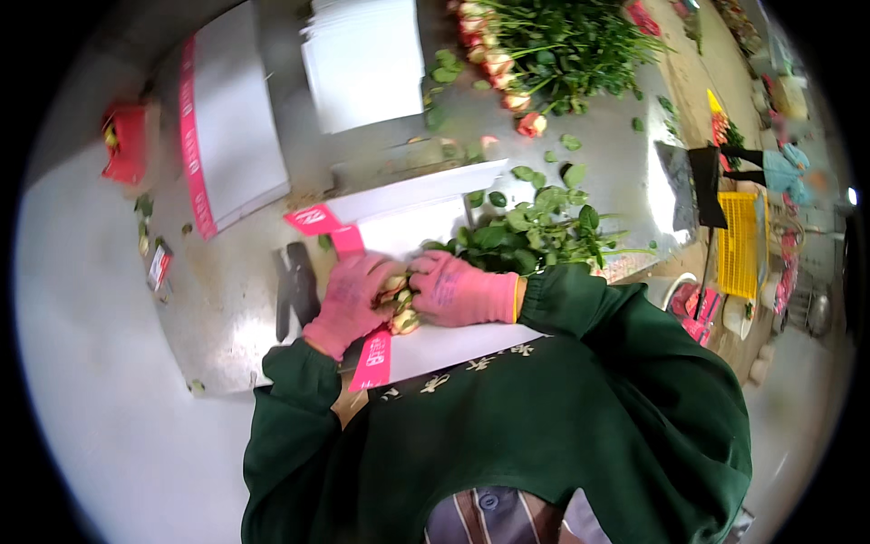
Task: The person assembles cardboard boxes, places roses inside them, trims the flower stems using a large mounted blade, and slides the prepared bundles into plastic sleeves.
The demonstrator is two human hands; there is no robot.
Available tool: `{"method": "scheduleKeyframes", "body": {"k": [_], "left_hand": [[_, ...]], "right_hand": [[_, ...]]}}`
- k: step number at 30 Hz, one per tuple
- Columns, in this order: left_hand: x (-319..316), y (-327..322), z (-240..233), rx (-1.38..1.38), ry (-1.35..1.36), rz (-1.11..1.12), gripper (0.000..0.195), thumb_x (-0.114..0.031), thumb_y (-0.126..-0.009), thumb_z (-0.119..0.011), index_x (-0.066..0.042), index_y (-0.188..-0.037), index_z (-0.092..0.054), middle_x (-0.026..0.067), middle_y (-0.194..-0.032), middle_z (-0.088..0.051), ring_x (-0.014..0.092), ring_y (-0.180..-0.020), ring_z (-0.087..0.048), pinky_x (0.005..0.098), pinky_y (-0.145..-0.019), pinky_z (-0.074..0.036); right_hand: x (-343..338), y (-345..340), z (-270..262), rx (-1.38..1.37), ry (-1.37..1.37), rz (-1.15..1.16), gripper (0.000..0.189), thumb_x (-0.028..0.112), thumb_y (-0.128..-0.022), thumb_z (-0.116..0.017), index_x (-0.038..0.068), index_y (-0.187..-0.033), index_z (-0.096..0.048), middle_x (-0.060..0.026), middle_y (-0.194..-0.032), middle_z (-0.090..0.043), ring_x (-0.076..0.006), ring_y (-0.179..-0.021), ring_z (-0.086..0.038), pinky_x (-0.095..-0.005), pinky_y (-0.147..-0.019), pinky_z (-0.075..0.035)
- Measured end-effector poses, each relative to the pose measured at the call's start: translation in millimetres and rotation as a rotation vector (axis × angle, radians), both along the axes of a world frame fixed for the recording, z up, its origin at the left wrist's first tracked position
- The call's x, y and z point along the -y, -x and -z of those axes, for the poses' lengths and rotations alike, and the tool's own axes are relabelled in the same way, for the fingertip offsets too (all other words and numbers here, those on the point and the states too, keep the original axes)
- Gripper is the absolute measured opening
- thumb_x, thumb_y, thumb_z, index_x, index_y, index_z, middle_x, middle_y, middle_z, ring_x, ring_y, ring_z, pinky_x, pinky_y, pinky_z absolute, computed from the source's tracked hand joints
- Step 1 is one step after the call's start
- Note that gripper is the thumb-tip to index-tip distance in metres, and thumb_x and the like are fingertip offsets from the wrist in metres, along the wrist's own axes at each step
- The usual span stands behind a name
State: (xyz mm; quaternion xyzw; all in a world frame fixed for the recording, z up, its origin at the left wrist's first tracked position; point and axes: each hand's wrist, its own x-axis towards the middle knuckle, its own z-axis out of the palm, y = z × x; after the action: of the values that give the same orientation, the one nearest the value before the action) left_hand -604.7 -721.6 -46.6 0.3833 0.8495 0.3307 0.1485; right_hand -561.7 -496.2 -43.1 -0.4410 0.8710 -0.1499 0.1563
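Observation:
Several cream and red rose heads [404, 319] lie close together between my hands, on a white paper wrapper [462, 343] with pink printed strips. My left hand [353, 299], in a pink glove, curls around the roses from the left, its fingers partly hidden. In a matching glove, my right hand [462, 289] touches the blooms from the right; whether it grips one cannot be told. Leafy green stems [537, 234] stretch to the right, beyond my right hand. Just left of my left hand lies a black tool [299, 282], blurred, its kind unclear.
On the metal table [224, 299] are a stack of white sheets [367, 68], a pink-edged paper stack [238, 115] and a pile of roses [564, 54]. Loose leaves [574, 175] are scattered about. A yellow crate [737, 245] and a person in light blue [785, 170] are at the right.

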Motion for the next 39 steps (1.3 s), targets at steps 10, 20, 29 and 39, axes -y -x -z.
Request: {"method": "scheduleKeyframes", "body": {"k": [10, 20, 29, 39], "left_hand": [[-17.5, 0.2, -16.6, 0.044, 0.213, 0.039, 0.051, -0.020, -0.068, -0.076, -0.014, -0.116, -0.063, 0.0058, -0.118, -0.058, 0.031, -0.110, -0.055, 0.0452, -0.095, -0.042], [-7.3, -3.2, 11.0, 0.204, 0.167, -0.043, 0.060, -0.020, -0.066, -0.079, -0.014, -0.123, -0.062, 0.0085, -0.126, -0.063, 0.033, -0.118, -0.057, 0.0444, -0.105, -0.040], [-2.4, -2.9, 18.6, 0.187, 0.084, -0.038, 0.055, -0.022, -0.063, -0.082, -0.015, -0.115, -0.068, 0.0084, -0.128, -0.061, 0.034, -0.122, -0.054, 0.0459, -0.108, -0.038], [5.4, -8.3, 28.6, -0.020, -0.073, -0.131, 0.064, -0.023, -0.053, -0.086, -0.022, -0.115, -0.071, 0.0211, -0.152, -0.037, 0.046, -0.145, -0.027, 0.0544, -0.119, -0.023]], "right_hand": [[-233.7, 129.8, 3.9, -0.785, -0.590, 0.982, 0.028, 0.022, -0.089, -0.060, 0.021, -0.115, -0.070, -0.0080, -0.118, -0.063, -0.0300, -0.122, -0.054, -0.0480, -0.106, -0.038], [-269.9, 166.2, 22.7, -0.650, -0.529, 0.506, 0.017, 0.025, -0.081, -0.066, 0.022, -0.096, -0.074, -0.0002, -0.106, -0.066, -0.0211, -0.112, -0.059, -0.0432, -0.099, -0.043], [-227.5, 216.1, -62.6, -0.521, 0.201, 0.614, 0.021, 0.019, -0.072, -0.077, 0.013, -0.092, -0.074, -0.0075, -0.104, -0.068, -0.0295, -0.104, -0.064, -0.0388, -0.092, -0.052], [-78.5, 50.4, -160.2, -0.459, 0.004, 0.089, 0.016, 0.024, -0.076, -0.069, 0.013, -0.085, -0.061, -0.0069, -0.091, -0.055, -0.0251, -0.080, -0.061, -0.0389, -0.067, -0.053]]}}
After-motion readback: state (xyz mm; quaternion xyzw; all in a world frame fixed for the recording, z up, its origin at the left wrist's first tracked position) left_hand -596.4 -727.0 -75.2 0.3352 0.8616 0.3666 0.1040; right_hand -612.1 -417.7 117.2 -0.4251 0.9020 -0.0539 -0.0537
